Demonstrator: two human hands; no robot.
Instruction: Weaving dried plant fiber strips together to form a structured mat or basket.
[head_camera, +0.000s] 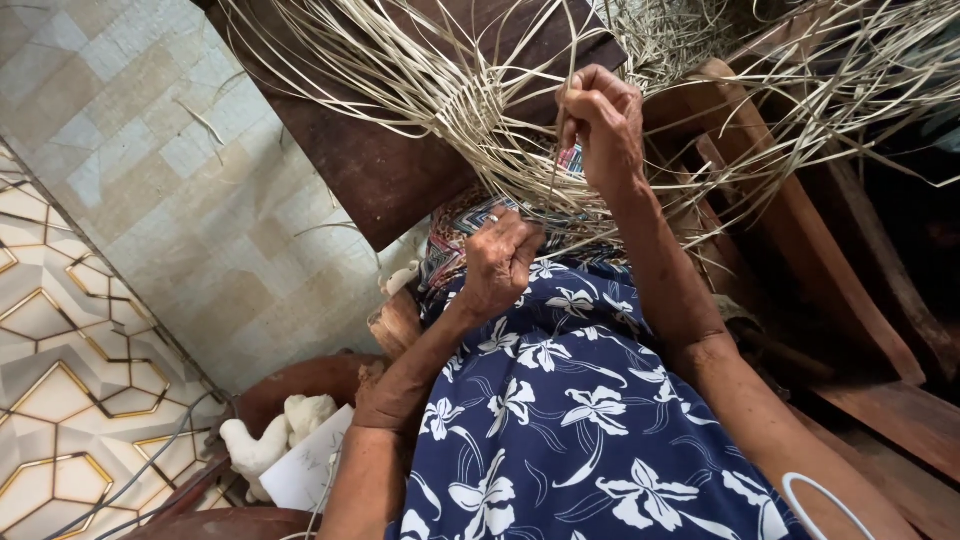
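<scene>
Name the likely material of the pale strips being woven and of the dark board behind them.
Strips: probably split cane or bamboo; pale, thin, flat, bending without snapping, matte. Board: seemingly wood, dark brown, dull finish, faint grain. The right hand pinches a strip; the left hand steadies the weave.

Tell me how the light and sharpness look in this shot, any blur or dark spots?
Head view: soft, even light on the tiled floor, no hard glare; the right edge sinks into deep shadow behind the wooden planks. The left hand and right hand at the woven straw strips are fairly sharp; the loose strands at the top edge look slightly smeared. The wide lens bends the floor lines.
</scene>
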